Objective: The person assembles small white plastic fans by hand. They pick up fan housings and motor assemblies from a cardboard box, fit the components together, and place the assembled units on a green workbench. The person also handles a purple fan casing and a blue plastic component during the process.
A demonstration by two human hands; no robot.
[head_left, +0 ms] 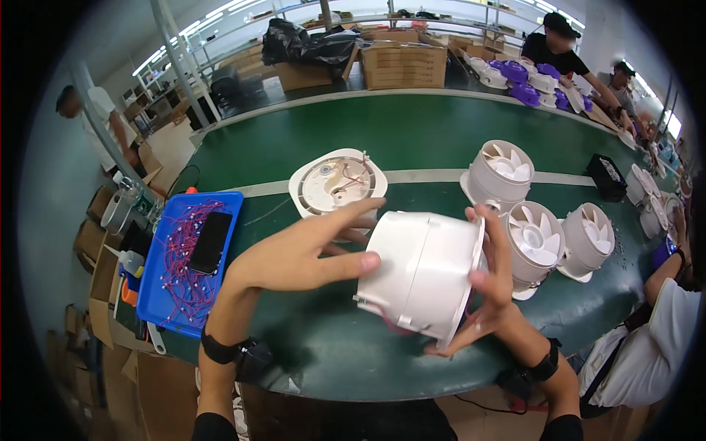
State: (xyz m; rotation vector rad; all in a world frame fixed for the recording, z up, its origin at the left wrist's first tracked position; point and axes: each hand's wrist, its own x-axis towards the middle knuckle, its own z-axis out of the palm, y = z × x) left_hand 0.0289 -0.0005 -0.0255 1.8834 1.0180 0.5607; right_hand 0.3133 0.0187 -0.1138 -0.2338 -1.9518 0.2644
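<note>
Both of my hands hold a white cylindrical plastic fan housing (423, 272) on its side above the green table (412, 132). My left hand (309, 250) presses its thumb and fingers against the housing's closed end. My right hand (489, 283) wraps around the wider flanged rim, where a red wire shows. Just behind my left hand lies a white square-flanged motor plate (334, 184) with a round recess and thin wires inside.
Three white fan units (537, 235) with visible blades stand to the right. A blue tray (165, 294) of red wires holds a black phone (210, 242) at the left. A small black box (609, 176) sits far right. Other people work at the table's far and right sides; cardboard boxes (403, 65) are stacked behind.
</note>
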